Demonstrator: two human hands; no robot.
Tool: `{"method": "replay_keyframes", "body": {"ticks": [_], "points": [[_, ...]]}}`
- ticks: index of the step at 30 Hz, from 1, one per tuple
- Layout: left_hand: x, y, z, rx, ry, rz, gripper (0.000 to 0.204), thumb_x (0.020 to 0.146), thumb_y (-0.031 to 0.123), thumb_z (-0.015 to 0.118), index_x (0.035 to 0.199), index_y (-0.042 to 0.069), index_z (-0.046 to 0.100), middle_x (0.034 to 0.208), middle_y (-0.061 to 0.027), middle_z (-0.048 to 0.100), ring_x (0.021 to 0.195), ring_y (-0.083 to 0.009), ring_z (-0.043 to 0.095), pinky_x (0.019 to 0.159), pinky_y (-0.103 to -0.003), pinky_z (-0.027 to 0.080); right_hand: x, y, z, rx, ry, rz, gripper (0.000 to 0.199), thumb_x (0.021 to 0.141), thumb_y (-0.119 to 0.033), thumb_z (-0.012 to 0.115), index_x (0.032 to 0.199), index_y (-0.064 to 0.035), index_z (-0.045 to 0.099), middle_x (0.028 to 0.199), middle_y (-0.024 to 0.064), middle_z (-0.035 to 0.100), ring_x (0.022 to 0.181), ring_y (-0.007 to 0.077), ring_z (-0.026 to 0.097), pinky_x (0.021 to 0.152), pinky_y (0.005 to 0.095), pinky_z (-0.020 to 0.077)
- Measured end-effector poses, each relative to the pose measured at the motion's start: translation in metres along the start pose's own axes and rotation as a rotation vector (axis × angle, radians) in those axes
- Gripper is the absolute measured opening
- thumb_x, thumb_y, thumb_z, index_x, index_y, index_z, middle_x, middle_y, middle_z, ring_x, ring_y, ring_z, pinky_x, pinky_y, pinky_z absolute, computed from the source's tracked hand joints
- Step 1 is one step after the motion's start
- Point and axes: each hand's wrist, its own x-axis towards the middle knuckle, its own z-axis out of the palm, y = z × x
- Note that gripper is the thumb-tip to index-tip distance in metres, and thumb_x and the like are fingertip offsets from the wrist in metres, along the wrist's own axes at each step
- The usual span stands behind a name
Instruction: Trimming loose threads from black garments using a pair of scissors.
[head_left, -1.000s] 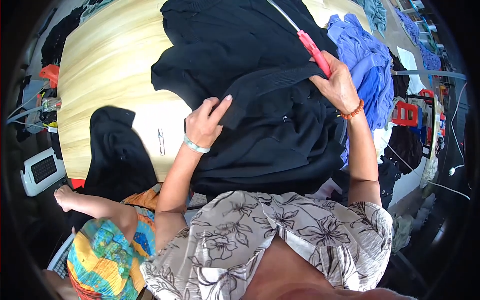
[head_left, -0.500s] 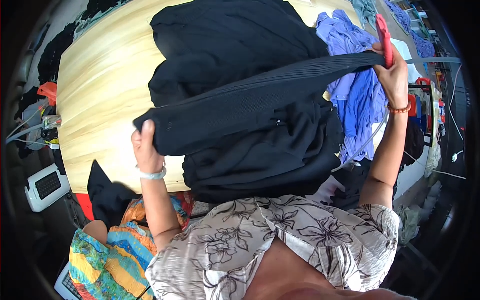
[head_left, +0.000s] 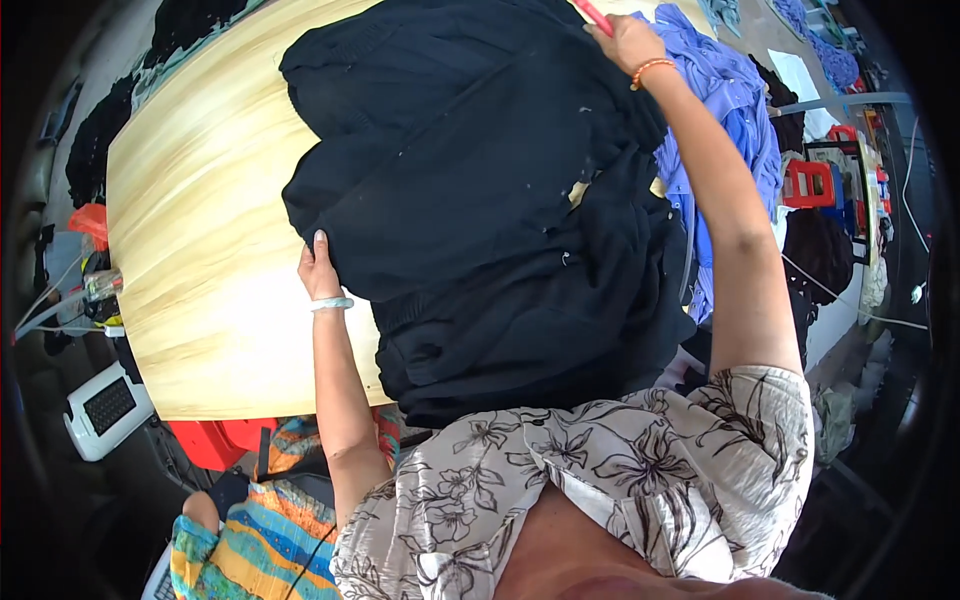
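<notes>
Black garment [head_left: 470, 170] spread over a dark pile, covering centre to right edge of the wooden table [head_left: 200, 240]. L hand [head_left: 318, 268] pinches the garment's left hem, thumb up on top, fingers tucked under the cloth, pale bangle at wrist. R hand [head_left: 622, 38] at far edge, closed on the garment's top edge together w/ a red tool [head_left: 592, 14]; orange bead bracelet on wrist. Blue clothing [head_left: 735, 110] heaped at far right corner, just beside the pile.

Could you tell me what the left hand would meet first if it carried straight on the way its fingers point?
The left hand already grips the edge of the large black fabric garment; going on, it would probably press straight into that cloth.
</notes>
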Motion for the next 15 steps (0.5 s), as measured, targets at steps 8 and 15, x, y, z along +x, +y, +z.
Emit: {"method": "replay_keyframes", "body": {"ticks": [8, 15], "points": [[-0.031, 0.031, 0.09, 0.762, -0.104, 0.996, 0.034, 0.083, 0.01, 0.065, 0.115, 0.002, 0.061, 0.119, -0.018, 0.061, 0.112, -0.0359, 0.055, 0.099, -0.043, 0.041, -0.072, 0.026, 0.0, 0.079, -0.023, 0.022, 0.043, 0.091, -0.041, 0.059, 0.105, 0.0003, 0.058, 0.089, 0.0239, 0.067, 0.086, 0.0417, 0.066, 0.076, 0.0495, 0.0514], [-0.042, 0.044, 0.281, 0.855, -0.627, 1.319, 0.053, 0.086, 0.03, 0.067, 0.133, 0.011, 0.053, 0.143, -0.0133, 0.045, 0.137, -0.0329, 0.035, 0.114, -0.048, 0.026, -0.118, 0.028, -0.019, 0.406, -0.311, 0.012, 0.042, 0.09, -0.031, 0.064, 0.116, -0.0037, 0.047, 0.081, 0.0213, 0.067, 0.078, 0.0397, 0.067, 0.071, 0.0475, 0.0508]]}}
